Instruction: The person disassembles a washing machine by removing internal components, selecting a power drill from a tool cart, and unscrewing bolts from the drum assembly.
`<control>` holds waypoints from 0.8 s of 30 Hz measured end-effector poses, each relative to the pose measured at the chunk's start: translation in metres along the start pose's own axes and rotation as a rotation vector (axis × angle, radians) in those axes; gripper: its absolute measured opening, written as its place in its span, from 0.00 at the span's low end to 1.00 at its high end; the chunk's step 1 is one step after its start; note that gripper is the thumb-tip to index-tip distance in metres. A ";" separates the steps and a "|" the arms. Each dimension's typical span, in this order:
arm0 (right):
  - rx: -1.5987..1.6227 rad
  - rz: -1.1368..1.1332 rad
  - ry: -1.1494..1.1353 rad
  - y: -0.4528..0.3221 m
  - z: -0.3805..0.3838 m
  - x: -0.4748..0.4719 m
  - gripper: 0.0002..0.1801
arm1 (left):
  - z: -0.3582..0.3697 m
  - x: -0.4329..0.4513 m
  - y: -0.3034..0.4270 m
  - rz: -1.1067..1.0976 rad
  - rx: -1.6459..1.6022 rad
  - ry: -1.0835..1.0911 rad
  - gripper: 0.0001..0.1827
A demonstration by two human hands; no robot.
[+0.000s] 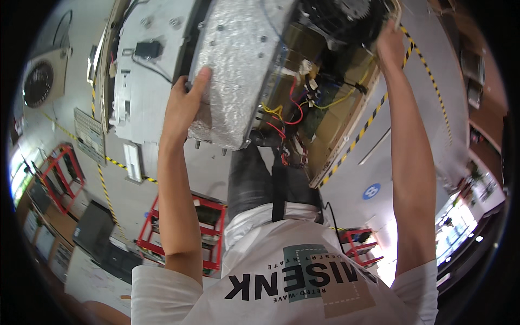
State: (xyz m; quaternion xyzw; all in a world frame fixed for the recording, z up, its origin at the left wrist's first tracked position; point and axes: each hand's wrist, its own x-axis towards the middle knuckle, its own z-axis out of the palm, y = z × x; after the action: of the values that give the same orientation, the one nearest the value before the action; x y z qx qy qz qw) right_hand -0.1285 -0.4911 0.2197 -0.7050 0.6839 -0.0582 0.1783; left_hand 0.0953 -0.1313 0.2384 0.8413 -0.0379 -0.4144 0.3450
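Note:
My left hand (pixel 183 103) grips the left edge of a long foil-covered housing (pixel 231 73), thumb on its silvery face and fingers out of sight behind. Loose red and yellow wires (pixel 294 109) hang in the open appliance casing (pixel 343 142) just right of that housing. At the top right, my right hand (pixel 391 48) is closed on a pale tube or rim (pixel 397 14) by the casing's side. Close by it, a black round fan or motor assembly (pixel 341 20) with a toothed metal disc runs out of the picture.
Left of the housing is a pale metal panel (pixel 150 93) with a small black box (pixel 148 49) and cable. Red-framed carts (pixel 183 231) stand on the floor behind. Yellow-black tape (pixel 353 140) marks the floor. An outdoor air-conditioner unit (pixel 44 79) is at far left.

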 end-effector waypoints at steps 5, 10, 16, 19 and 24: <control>0.042 0.073 -0.103 0.009 -0.020 -0.007 0.37 | 0.005 0.000 0.006 0.011 0.080 0.015 0.50; 0.119 0.042 0.066 0.007 -0.019 -0.017 0.30 | 0.002 0.007 0.003 -0.043 0.055 0.076 0.48; 0.230 0.053 -0.024 0.004 -0.017 -0.019 0.29 | 0.003 0.011 -0.005 -0.062 0.081 0.080 0.44; 0.223 0.035 0.075 -0.001 -0.006 -0.015 0.26 | 0.005 0.010 -0.002 -0.029 0.162 0.127 0.46; 0.196 0.053 0.124 0.001 0.006 -0.010 0.24 | 0.011 0.005 0.000 0.067 0.022 0.153 0.38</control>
State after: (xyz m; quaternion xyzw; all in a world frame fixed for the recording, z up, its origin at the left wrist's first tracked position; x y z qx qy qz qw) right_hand -0.1279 -0.4807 0.2156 -0.6607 0.7032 -0.1639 0.2053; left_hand 0.0913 -0.1392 0.2306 0.8726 -0.0440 -0.3365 0.3512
